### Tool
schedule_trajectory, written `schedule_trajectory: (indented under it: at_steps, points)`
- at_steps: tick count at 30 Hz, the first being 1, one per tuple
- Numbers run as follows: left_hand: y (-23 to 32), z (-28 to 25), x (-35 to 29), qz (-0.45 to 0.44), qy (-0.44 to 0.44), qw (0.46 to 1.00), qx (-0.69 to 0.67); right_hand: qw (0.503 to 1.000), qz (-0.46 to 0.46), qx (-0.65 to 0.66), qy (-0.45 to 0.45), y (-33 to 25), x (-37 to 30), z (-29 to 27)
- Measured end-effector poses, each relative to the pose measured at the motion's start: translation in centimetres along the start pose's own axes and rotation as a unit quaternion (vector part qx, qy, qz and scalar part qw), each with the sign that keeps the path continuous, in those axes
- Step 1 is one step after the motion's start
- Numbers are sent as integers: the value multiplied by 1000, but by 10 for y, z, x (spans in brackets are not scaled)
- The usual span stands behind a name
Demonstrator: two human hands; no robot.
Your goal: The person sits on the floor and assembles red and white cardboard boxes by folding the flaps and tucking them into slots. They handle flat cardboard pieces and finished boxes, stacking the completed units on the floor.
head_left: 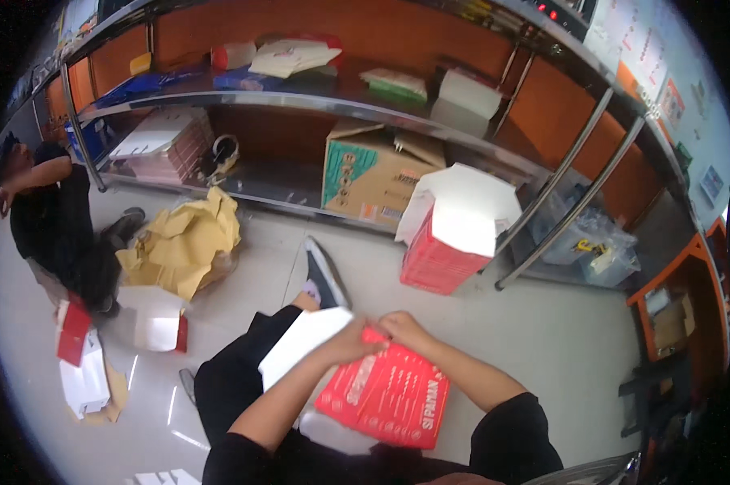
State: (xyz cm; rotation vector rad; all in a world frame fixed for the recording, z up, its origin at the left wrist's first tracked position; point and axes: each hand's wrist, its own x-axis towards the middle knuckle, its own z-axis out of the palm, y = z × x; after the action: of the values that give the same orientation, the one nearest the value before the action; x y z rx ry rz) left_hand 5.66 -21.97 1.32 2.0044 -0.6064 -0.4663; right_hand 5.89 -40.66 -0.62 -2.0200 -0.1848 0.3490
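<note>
A red printed cardboard box (389, 396) with a white inside lies across my lap, partly folded. My left hand (350, 343) grips its upper edge beside a raised white flap (300, 343). Close to it, my right hand (405, 330) is closed on the same upper edge, with the fingers bent. Both sets of fingertips meet near the box's corner, and the exact fold between them is hidden.
Ahead stands a stack of red cartons (445, 250) topped by white flaps. A steel shelf (284, 101) holds a brown cardboard box (373, 178) below. Crumpled brown paper (187, 242) and an open red-and-white box (159, 323) lie left, near another person (54, 210).
</note>
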Motion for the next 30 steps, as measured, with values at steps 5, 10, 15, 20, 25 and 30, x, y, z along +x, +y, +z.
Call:
schedule_trajectory:
  at_steps: [5,10,15,20,25,30]
  points:
    - [-19,-58,-28,51,-36,959,-278,988,21,-50,141,35,-18,-33]
    - [-44,-27,-77,105,131,984,-55,930,105,260,240,30,-51,-16]
    - [-24,15,-97,115,88,973,-181,854,136,330,379,3,-113,37]
    - [-33,18,-105,84,32,956,-279,837,82,263,473,1,-170,74]
    - [-45,34,-111,117,20,964,-238,832,-66,141,532,-4,-138,16]
    - [-56,55,-120,98,54,923,-368,936,-123,-331,-10,-96,-75,-19]
